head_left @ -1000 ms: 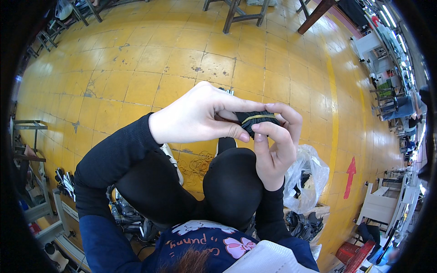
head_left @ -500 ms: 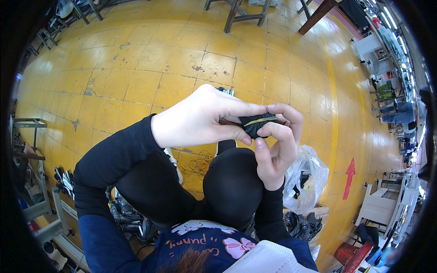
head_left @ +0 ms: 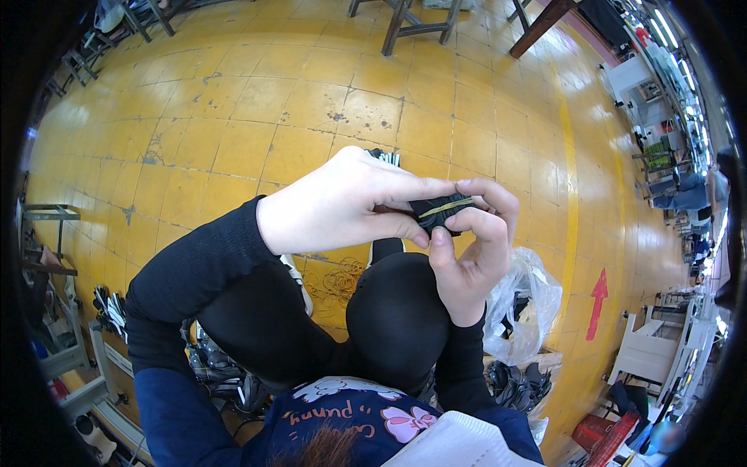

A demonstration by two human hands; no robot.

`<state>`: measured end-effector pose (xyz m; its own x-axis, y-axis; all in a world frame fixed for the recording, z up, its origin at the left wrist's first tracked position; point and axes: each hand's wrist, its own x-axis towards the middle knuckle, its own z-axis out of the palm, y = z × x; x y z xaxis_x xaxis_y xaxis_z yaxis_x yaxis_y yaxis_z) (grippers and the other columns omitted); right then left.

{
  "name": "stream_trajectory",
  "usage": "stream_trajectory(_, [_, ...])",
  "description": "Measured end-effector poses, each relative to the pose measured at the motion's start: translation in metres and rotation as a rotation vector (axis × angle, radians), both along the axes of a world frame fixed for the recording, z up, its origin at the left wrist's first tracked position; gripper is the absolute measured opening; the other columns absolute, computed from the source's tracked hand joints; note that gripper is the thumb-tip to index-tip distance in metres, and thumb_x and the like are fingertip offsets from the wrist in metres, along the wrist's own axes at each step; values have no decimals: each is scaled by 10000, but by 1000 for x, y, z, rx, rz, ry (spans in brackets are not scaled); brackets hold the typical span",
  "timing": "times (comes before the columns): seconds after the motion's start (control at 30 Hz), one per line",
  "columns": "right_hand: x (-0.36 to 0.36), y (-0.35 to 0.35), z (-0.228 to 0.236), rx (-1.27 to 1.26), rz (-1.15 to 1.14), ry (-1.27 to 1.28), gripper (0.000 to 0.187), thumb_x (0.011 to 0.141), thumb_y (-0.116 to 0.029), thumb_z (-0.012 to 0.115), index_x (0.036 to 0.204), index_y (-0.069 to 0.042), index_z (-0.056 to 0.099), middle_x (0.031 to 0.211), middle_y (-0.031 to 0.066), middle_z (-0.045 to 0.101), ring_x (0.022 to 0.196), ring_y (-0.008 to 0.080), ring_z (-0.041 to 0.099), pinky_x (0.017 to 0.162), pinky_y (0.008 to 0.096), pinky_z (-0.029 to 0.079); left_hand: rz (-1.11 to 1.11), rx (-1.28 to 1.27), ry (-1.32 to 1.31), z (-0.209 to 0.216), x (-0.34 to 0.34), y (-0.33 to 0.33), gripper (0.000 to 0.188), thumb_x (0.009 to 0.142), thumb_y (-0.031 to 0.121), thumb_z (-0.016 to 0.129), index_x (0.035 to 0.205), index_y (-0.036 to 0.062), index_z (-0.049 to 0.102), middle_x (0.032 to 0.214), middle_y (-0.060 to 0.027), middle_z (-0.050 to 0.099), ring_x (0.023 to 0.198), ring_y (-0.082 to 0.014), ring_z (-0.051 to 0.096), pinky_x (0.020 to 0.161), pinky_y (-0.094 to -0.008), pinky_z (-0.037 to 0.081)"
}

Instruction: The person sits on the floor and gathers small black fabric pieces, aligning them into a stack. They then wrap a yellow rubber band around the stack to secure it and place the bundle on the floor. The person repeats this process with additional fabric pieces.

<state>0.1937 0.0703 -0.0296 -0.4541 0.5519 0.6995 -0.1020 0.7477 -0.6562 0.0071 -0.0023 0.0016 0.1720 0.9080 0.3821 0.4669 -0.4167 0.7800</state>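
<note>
A bundle of black pieces (head_left: 443,223) is held above my knees, wrapped by a yellowish rubber band (head_left: 447,207). My left hand (head_left: 354,201) is closed round it from the left, thumb below and fingers along the top. Beyond that hand stick out whitish strips (head_left: 385,157), perhaps the bundle's other end; their link is hidden. My right hand (head_left: 478,245) closes on the bundle's right end, with thumb and fingertips bent in beside the band. Most of the bundle is covered by the fingers.
Loose rubber bands (head_left: 338,282) lie on the yellow floor between my feet. At my right are a clear plastic bag (head_left: 533,288) and a wooden box (head_left: 551,362) of black pieces. More dark bundles (head_left: 214,358) lie at my left. Wooden-legged stools (head_left: 416,23) stand far ahead.
The rubber band on the bundle now slants a little more, and my right fingertips have shifted slightly. Both hands stay in nearly the same place.
</note>
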Motion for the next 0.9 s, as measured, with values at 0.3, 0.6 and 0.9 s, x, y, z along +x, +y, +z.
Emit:
stream_trajectory(0.3, [-1, 2, 4, 56, 12, -42, 245, 741, 30, 678, 958, -85, 676, 1159, 164, 568, 1009, 288, 595, 843, 358, 488, 52, -68, 7, 11, 2, -1, 499, 794, 111, 755, 1268, 61, 608, 835, -116, 703, 725, -228, 697, 682, -277, 543])
stream_trajectory(0.6, [-7, 9, -3, -111, 31, -85, 169, 870, 4, 614, 1030, -41, 643, 1141, 139, 558, 910, 241, 627, 784, 324, 508, 149, -701, -776, 1, 5, -1, 432, 984, 139, 555, 1384, 7, 462, 1213, -70, 599, 1109, -139, 588, 949, -292, 492])
stream_trajectory(0.9, [5, 9, -20, -205, 162, -56, 192, 887, -197, 643, 1048, -103, 599, 1054, 142, 541, 797, 342, 644, 694, 398, 539, 237, -1027, -1108, -28, -3, 8, 283, 1011, 304, 489, 1193, 103, 569, 1102, -8, 604, 903, -87, 589, 775, -246, 500])
